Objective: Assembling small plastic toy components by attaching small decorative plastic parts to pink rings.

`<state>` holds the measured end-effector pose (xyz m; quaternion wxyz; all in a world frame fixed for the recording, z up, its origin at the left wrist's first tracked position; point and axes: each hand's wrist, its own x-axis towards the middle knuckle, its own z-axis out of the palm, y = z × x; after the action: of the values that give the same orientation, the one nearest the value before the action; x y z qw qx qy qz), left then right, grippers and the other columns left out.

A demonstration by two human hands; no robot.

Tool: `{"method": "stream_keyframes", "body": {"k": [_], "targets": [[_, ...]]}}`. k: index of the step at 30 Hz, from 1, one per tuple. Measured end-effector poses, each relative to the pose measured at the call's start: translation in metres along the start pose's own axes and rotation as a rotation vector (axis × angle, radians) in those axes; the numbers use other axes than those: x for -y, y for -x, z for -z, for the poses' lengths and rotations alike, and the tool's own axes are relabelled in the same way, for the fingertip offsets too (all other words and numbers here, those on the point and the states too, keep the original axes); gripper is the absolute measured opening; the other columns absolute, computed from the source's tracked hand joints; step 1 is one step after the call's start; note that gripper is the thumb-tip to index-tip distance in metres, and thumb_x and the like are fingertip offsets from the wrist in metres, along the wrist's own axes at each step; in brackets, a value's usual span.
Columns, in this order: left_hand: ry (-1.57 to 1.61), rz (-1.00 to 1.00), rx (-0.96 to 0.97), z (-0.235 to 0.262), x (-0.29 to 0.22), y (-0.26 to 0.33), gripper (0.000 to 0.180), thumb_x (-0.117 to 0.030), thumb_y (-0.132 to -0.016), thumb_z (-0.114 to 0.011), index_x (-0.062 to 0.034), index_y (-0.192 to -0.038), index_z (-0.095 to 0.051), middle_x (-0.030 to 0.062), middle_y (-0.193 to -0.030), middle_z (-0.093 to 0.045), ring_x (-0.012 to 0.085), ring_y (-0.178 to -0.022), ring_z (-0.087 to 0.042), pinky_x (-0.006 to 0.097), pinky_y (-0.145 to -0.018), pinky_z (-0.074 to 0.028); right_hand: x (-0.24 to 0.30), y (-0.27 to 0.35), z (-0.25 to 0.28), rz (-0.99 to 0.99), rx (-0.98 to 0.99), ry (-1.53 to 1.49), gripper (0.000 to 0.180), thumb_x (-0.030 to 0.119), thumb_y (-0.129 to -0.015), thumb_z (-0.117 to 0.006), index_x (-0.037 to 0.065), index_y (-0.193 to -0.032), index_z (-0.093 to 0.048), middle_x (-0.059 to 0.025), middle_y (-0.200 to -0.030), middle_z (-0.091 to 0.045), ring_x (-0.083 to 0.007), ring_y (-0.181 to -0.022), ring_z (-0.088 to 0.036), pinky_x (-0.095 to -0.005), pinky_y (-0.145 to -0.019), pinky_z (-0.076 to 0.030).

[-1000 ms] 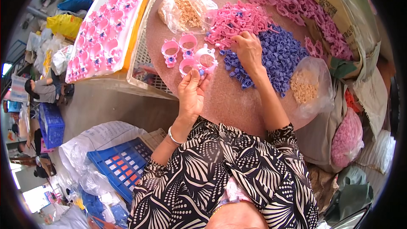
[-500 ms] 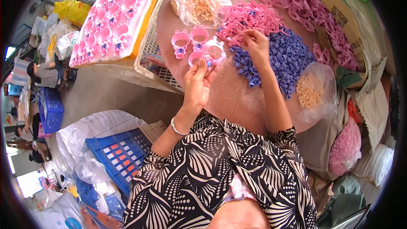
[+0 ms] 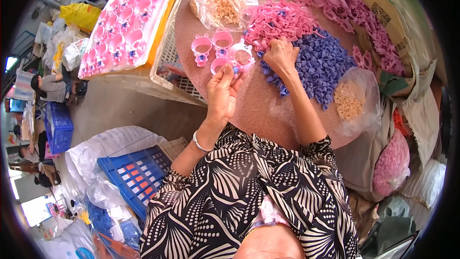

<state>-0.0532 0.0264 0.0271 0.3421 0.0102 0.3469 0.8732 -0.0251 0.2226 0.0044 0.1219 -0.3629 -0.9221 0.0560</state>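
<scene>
Ring (image 3: 233, 53), white-faced, clamped by lower edge in left hand (image 3: 222, 95) over table (image 3: 261, 110), likely to leave face uncovered. Right hand (image 3: 281, 57): fingers bunched at pink heap (image 3: 282, 19), cannot tell if holding; blue heap (image 3: 323, 69) alongside, presumably for short reach.

we look from the wearer's head through the left of two side-by-side fisheye cameras, facing steeply down. the patterned shirt (image 3: 249, 177) is nearest, filling the lower edge; the table (image 3: 263, 110) lies just beyond, with left hand (image 3: 223, 93) and right hand (image 3: 281, 57) near mid-view. at left we catch the floor (image 3: 124, 110), farther below.
</scene>
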Motion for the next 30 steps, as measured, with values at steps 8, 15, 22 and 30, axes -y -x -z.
{"method": "stream_keyframes", "body": {"k": [8,15,22,30], "targets": [[0.031,-0.012,0.003,0.009,-0.002,-0.002,0.017,-0.019,-0.092,-0.060,-0.0023,-0.096,-0.064,0.0045,-0.092,-0.064,0.0142,-0.087,-0.063,0.032,-0.088,-0.054,0.005,0.037,0.058,0.063,-0.050,-1.078,0.013,0.000,-0.088,-0.060,0.002,-0.097,-0.069,-0.0118,-0.083,-0.070,-0.0112,-0.075,-0.064,-0.0259,-0.065,-0.049],[-0.066,0.080,0.108,0.000,-0.005,0.003,0.022,-0.021,-0.095,-0.056,-0.0022,-0.100,-0.064,0.0055,-0.094,-0.065,0.0137,-0.086,-0.063,0.031,-0.088,-0.053,0.013,0.066,0.109,0.612,0.048,-0.885,0.018,-0.005,-0.080,-0.061,0.005,-0.093,-0.069,-0.0045,-0.082,-0.056,-0.0151,-0.077,-0.055,-0.0279,-0.068,-0.043],[-0.126,0.124,0.162,0.003,0.002,0.004,0.023,-0.021,-0.096,-0.054,-0.0007,-0.102,-0.063,0.0043,-0.095,-0.064,0.0137,-0.088,-0.062,0.031,-0.087,-0.054,0.011,0.066,0.105,0.688,-0.108,-0.591,0.011,0.000,-0.078,-0.063,0.007,-0.086,-0.067,-0.0050,-0.086,-0.056,-0.0206,-0.083,-0.055,-0.0305,-0.080,-0.036],[-0.200,0.128,0.126,0.007,0.015,0.007,0.026,-0.023,-0.097,-0.052,-0.0005,-0.104,-0.062,0.0042,-0.096,-0.062,0.0133,-0.091,-0.061,0.033,-0.091,-0.052,0.005,0.079,0.087,0.430,0.027,-0.835,0.012,-0.008,-0.081,-0.059,-0.002,-0.090,-0.064,-0.0113,-0.087,-0.062,-0.0184,-0.073,-0.063,-0.0284,-0.062,-0.049]]}}
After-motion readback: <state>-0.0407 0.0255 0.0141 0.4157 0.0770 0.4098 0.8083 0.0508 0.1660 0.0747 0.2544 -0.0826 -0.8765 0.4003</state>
